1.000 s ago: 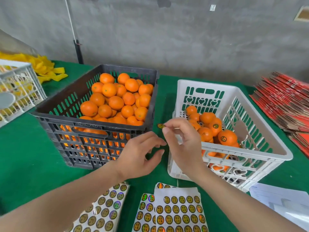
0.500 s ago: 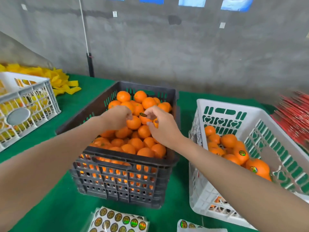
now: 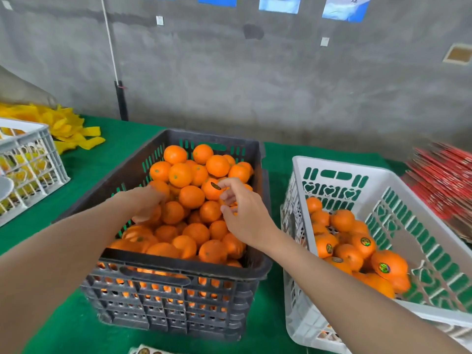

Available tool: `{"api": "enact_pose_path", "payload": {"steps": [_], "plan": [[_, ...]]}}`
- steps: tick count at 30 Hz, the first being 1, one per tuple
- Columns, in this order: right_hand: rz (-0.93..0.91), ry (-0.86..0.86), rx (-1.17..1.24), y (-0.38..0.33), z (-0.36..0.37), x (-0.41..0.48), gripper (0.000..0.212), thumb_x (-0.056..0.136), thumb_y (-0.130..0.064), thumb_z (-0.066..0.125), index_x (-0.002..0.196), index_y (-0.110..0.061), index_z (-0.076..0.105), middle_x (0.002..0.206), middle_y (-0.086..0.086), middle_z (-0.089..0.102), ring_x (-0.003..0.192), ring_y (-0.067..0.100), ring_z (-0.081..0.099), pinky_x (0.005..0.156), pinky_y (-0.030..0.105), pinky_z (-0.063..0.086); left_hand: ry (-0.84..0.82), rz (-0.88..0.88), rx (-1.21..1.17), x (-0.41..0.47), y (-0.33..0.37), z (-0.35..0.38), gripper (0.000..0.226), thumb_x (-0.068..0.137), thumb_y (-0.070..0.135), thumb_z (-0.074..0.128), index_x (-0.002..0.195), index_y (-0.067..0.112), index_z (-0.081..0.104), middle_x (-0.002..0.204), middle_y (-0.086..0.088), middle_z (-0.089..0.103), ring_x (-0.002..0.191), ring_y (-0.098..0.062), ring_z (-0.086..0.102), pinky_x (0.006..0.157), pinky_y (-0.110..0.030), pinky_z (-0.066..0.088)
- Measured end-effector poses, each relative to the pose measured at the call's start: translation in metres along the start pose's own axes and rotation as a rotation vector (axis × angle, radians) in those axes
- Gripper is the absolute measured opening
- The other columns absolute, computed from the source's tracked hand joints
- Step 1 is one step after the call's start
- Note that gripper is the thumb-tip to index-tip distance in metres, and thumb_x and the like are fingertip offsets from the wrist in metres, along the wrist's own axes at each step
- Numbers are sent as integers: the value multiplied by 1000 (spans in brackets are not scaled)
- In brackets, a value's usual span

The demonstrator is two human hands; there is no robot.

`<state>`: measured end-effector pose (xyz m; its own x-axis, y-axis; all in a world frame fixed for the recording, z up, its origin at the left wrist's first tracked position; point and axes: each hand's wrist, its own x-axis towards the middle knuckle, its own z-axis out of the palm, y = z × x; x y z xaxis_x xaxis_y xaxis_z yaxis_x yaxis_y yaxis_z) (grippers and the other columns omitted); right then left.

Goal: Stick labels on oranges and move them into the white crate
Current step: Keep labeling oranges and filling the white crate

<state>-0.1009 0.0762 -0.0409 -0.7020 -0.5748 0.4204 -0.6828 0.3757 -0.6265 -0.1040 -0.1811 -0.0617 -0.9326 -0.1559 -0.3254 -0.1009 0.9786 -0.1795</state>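
Three crates stand on the green cloth (image 3: 76,328): one dark crate (image 3: 184,267) in the middle, the white crate (image 3: 339,165) just to its right, and a second pale crate (image 3: 28,146) well apart at the left edge.

The dark crate is heaped with loose oranges (image 3: 178,175), too many to count exactly, well over twenty showing. Both hands are inside it. The right hand (image 3: 245,215) has its fingers curled, with forefinger and thumb tips meeting on one round label (image 3: 215,186) that lies against the top of a single orange (image 3: 208,192) near the middle of the heap. This is the only label to be seen in this crate. The left hand (image 3: 148,200) lies back-up over the oranges on the crate's left side, fingers bent down among them. Whether they grip one I cannot tell.

The white crate holds about a dozen visible oranges gathered in its near left part, and four of these labelled oranges (image 3: 390,261) show their stickers.

One corner of a sticker sheet (image 3: 144,350) peeks in at the bottom edge. A pile of yellow foam nets (image 3: 66,126) lies behind the left crate, a stack of red card (image 3: 444,180) sits at the far right, and four blue pictures (image 3: 279,3) hang along the top of the wall
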Motion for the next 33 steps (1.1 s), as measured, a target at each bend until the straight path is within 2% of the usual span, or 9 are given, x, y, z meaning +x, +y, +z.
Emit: {"api": "enact_pose_path", "payload": {"steps": [5, 7, 9, 13, 17, 22, 25, 30, 33], "plan": [[120, 147, 174, -6, -12, -3, 13, 90, -9, 57, 103, -14, 59, 86, -14, 56, 80, -7, 53, 70, 6, 41, -21, 131, -858, -35, 19, -24, 58, 75, 5, 76, 118, 35, 50, 118, 2, 50, 104, -19, 58, 77, -32, 56], [154, 147, 229, -11, -23, -11, 4, 89, -13, 60, 87, -17, 62, 84, -14, 59, 80, -3, 55, 72, 9, 41, -62, 206, -1231, -58, 36, -35, 54, 79, 1, 73, 116, 35, 55, 118, 3, 47, 109, -14, 53, 72, -27, 55], [174, 110, 270, -14, -33, -20, 13, 88, -14, 63, 77, -20, 62, 87, -10, 62, 83, 3, 57, 78, 20, 44, -107, 272, -1498, -75, 52, -44, 51, 77, 1, 72, 118, 30, 59, 122, -4, 54, 109, -21, 56, 73, -31, 53], [203, 31, 352, -26, -58, -40, 13, 87, -12, 63, 75, -18, 65, 109, -1, 63, 100, 13, 60, 93, 39, 48, -145, 264, -1794, -107, 89, -54, 64, 63, 17, 74, 124, 19, 57, 123, -12, 62, 101, -28, 63, 72, -34, 53], [180, -4, 349, -35, -83, -59, 9, 89, -10, 60, 81, -8, 64, 111, 7, 61, 102, 19, 58, 95, 44, 46, -136, 252, -1915, -134, 126, -59, 64, 66, 30, 62, 127, 14, 53, 125, -17, 60, 100, -30, 62, 72, -36, 51], [108, 10, 206, -44, -104, -81, 17, 90, -12, 59, 75, -20, 57, 104, 7, 60, 99, 14, 54, 88, 22, 43, -43, 249, -1921, -154, 163, -60, 42, 80, 23, 61, 120, 15, 57, 122, -16, 62, 99, -29, 62, 80, -38, 52], [85, 14, 109, -47, -113, -92, 19, 91, -13, 58, 74, -23, 54, 102, 5, 59, 99, 12, 53, 85, 17, 41, 9, 230, -1908, -161, 178, -61, 29, 89, 22, 57, 118, 17, 58, 120, -14, 63, 99, -29, 63, 82, -38, 51], [38, 111, -43, -47, -120, -109, 17, 92, -20, 55, 77, -23, 49, 97, 2, 57, 93, 13, 52, 80, 31, 47, 36, 246, -1932, -173, 199, -64, 30, 88, 24, 59, 117, 16, 59, 105, -11, 65, 72, -18, 67, 58, -27, 52], [9, 209, -50, -45, -122, -120, 14, 90, -19, 58, 78, -18, 51, 95, 4, 59, 90, 15, 54, 75, 38, 49, 48, 255, -1931, -173, 211, -63, 26, 89, 22, 58, 114, 17, 59, 108, -12, 66, 78, -21, 67, 60, -28, 53]]}}
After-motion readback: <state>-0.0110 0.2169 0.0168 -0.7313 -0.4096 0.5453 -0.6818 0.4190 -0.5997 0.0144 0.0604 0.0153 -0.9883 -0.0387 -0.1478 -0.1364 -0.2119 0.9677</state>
